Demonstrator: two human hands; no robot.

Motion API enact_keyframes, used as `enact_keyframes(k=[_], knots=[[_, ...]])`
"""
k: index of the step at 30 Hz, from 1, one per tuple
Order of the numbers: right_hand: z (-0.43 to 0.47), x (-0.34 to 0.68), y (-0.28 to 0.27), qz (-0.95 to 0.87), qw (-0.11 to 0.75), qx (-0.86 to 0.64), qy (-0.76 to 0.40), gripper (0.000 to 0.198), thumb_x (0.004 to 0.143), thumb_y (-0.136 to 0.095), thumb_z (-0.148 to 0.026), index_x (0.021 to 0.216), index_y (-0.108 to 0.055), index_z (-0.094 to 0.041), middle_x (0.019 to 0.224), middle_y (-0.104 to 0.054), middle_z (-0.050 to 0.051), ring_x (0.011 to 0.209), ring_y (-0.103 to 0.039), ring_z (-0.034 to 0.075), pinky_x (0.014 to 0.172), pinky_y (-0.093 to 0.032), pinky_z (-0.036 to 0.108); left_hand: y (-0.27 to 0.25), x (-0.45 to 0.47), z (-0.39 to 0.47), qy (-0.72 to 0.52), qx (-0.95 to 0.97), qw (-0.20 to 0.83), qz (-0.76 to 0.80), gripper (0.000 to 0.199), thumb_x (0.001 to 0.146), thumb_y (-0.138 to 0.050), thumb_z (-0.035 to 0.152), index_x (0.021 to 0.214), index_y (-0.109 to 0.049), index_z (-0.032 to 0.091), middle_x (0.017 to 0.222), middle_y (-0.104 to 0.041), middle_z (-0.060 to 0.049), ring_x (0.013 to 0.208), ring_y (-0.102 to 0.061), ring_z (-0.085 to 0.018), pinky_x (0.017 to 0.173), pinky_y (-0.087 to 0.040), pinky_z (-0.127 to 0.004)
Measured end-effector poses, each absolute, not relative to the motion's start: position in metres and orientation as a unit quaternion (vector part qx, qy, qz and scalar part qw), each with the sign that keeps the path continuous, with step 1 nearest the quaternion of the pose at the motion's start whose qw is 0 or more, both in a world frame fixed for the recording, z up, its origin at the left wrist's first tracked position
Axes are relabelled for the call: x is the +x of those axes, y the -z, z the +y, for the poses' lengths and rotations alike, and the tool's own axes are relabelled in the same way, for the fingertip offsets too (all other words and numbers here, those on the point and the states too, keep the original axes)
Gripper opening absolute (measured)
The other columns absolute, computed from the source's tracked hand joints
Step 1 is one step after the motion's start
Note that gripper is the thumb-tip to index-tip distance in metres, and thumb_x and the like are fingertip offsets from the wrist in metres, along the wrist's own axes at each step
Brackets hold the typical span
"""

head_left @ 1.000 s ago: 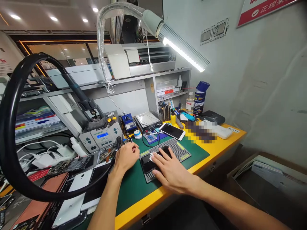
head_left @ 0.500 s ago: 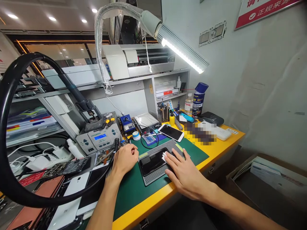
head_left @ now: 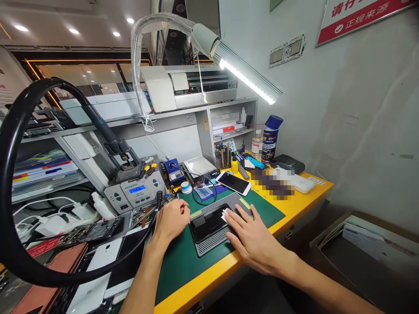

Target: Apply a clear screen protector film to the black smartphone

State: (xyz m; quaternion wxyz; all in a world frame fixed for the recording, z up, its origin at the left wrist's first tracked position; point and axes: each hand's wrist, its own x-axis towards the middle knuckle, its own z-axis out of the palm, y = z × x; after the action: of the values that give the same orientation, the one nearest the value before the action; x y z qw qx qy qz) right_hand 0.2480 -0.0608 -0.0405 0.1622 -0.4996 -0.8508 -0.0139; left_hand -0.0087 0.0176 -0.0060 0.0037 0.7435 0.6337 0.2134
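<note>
A black smartphone (head_left: 209, 226) lies screen up on a grey perforated pad (head_left: 214, 245), on the green mat (head_left: 183, 269). My right hand (head_left: 250, 235) rests over the phone's right end, its fingers stretched and spread. Beneath its fingertips a small white piece like a wipe (head_left: 224, 214) is pressed against the phone's screen. A dark rectangular patch shows at the phone's left end. My left hand (head_left: 173, 219) is curled into a loose fist beside the pad's left corner, apart from the phone. I see nothing in it, though its inner side is hidden.
A white phone (head_left: 233, 183) lies behind the pad. At left stand a grey soldering station (head_left: 134, 192) and a black flexible arm (head_left: 9, 244), looping over several phones. A lamp (head_left: 247, 69) hangs overhead. A spray can (head_left: 270, 141) stands at the back right.
My view has tilted slightly, so the scene sits a little lower. Both hands, the white piece and the phone keep nearly the same places.
</note>
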Motion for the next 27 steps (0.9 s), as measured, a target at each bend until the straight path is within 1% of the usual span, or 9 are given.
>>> enact_keyframes(k=[4,9,13,21,24,27], knots=[[-0.069,0.25,0.042,-0.852,0.162,-0.497,0.02,0.054,0.106,-0.029,-0.045,0.15,-0.046,-0.018,0.155,-0.044,0.009,0.147,-0.03,0.039,0.116,-0.018,0.073,0.006,-0.008,0.018,-0.21,0.744,0.004,0.634,0.024,0.085,-0.048,0.024,0.086,-0.072,0.025,0.093,-0.076,-0.001,0.083,-0.068,-0.021,0.064,-0.043,-0.028],[-0.046,0.242,0.04,-0.844,0.167,-0.51,0.016,0.055,0.106,-0.028,-0.046,0.149,-0.048,-0.019,0.154,-0.046,0.009,0.145,-0.033,0.039,0.115,-0.018,0.074,0.005,-0.008,0.017,-0.208,0.742,0.0,0.637,0.023,0.084,-0.05,0.023,0.087,-0.072,0.024,0.093,-0.076,-0.002,0.083,-0.069,-0.021,0.065,-0.044,-0.028],[-0.032,0.226,0.036,-0.842,0.165,-0.513,0.006,0.057,0.105,-0.026,-0.046,0.148,-0.048,-0.017,0.154,-0.046,0.011,0.146,-0.032,0.04,0.114,-0.019,0.073,0.006,-0.009,0.017,-0.207,0.742,-0.001,0.638,0.023,0.085,-0.05,0.022,0.086,-0.073,0.024,0.093,-0.077,-0.002,0.082,-0.069,-0.021,0.066,-0.045,-0.027],[-0.052,0.176,0.033,-0.887,0.19,-0.42,-0.041,0.058,0.105,-0.025,-0.049,0.149,-0.047,-0.018,0.154,-0.047,0.01,0.148,-0.029,0.037,0.117,-0.014,0.07,0.007,-0.01,0.018,-0.208,0.744,-0.002,0.635,0.024,0.086,-0.048,0.022,0.087,-0.072,0.024,0.093,-0.077,-0.002,0.082,-0.069,-0.02,0.067,-0.044,-0.027],[-0.058,0.18,0.033,-0.894,0.187,-0.405,-0.049,0.057,0.105,-0.026,-0.049,0.15,-0.045,-0.02,0.155,-0.046,0.009,0.148,-0.029,0.036,0.117,-0.015,0.071,0.007,-0.01,0.018,-0.207,0.744,-0.002,0.636,0.024,0.086,-0.048,0.022,0.087,-0.072,0.024,0.092,-0.077,-0.002,0.081,-0.069,-0.02,0.066,-0.044,-0.027],[-0.057,0.2,0.034,-0.885,0.182,-0.426,-0.032,0.055,0.105,-0.027,-0.047,0.15,-0.046,-0.02,0.154,-0.046,0.009,0.147,-0.03,0.037,0.116,-0.014,0.072,0.006,-0.01,0.017,-0.206,0.743,0.001,0.637,0.024,0.085,-0.049,0.023,0.087,-0.073,0.024,0.093,-0.077,-0.003,0.082,-0.069,-0.021,0.066,-0.044,-0.027]])
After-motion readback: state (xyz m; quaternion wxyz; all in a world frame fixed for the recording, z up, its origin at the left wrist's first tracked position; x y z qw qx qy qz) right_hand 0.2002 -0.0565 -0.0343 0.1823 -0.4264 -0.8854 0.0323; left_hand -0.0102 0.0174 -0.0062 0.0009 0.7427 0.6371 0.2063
